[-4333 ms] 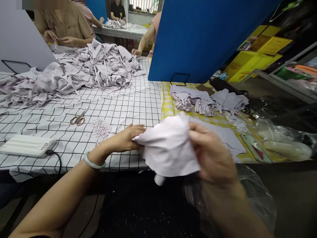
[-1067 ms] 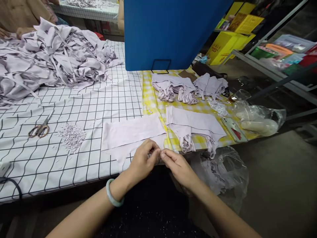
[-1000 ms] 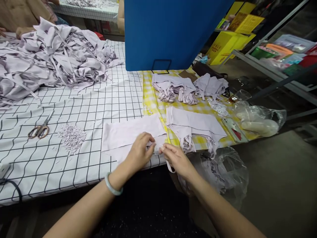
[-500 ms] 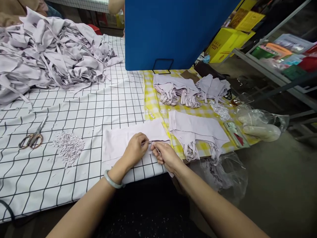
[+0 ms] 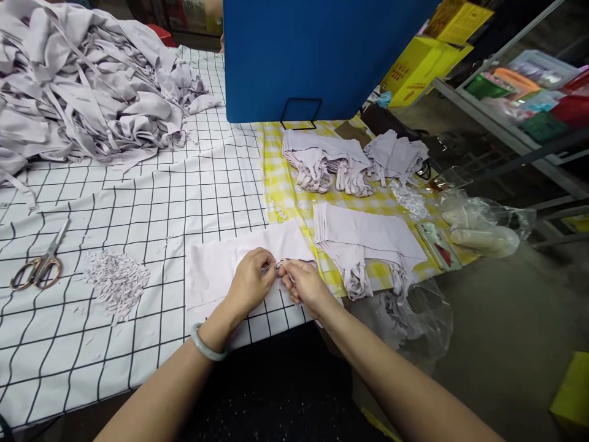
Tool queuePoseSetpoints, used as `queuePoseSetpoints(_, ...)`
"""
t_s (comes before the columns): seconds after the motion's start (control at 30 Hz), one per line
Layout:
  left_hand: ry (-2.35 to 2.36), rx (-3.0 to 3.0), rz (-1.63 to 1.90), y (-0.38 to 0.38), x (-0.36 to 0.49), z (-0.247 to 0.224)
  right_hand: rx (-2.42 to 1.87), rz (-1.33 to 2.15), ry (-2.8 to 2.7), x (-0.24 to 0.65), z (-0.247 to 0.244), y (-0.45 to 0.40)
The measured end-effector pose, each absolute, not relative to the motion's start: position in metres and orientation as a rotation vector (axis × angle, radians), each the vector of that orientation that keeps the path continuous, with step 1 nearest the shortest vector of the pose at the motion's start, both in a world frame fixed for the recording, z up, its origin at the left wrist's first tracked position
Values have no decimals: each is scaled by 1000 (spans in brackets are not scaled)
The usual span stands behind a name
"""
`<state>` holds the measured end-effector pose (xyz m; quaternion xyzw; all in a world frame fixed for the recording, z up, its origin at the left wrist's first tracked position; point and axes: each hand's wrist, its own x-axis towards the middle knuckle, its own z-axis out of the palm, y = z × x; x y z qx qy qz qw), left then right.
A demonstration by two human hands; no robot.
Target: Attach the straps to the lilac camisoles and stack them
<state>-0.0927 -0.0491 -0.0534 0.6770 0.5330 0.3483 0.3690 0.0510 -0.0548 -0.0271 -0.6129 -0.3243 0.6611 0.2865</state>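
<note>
Left hand (image 5: 251, 277) and right hand (image 5: 306, 283) nearly meet, fingertips pinching part of a pale lilac fabric piece (image 5: 210, 267) over the white, black-gridded tabletop (image 5: 209, 199)!

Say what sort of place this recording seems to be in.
Likely a small garment workshop: a large heap of pale cloth lies on the table, scissors lie beside a pile of tiny scraps, and similar cloth pieces are stacked toward the right.

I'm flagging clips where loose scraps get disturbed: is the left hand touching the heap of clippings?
Apart. The head view shows the heap of clippings lying left of the left hand, with checked tablecloth showing between them.
</note>
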Motion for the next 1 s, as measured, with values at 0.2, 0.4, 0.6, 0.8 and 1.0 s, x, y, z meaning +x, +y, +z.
queuePoseSetpoints(0.2, 1411, 1702, 946, -50, -90, -55, -1670, 1678, -955, 50, -28, -57)
queuePoseSetpoints(0.4, 1425, 1677, 954, -50, -90, -53, -1659, 1691, -877, 46, -28, -56)
queuePoseSetpoints(0.6, 1380, 1692, 966, -50, -91, -54, -1628, 1765, -873, 47, -24, -53)
queuePoseSetpoints(0.8, 1361, 1685, 959, -50, -92, -53, -1599, 1924, -865, 53, -17, -48)
queuePoseSetpoints(1.0, 1346, 1663, 952, -50, -93, -53, -1572, 1941, -876, 55, -17, -47)
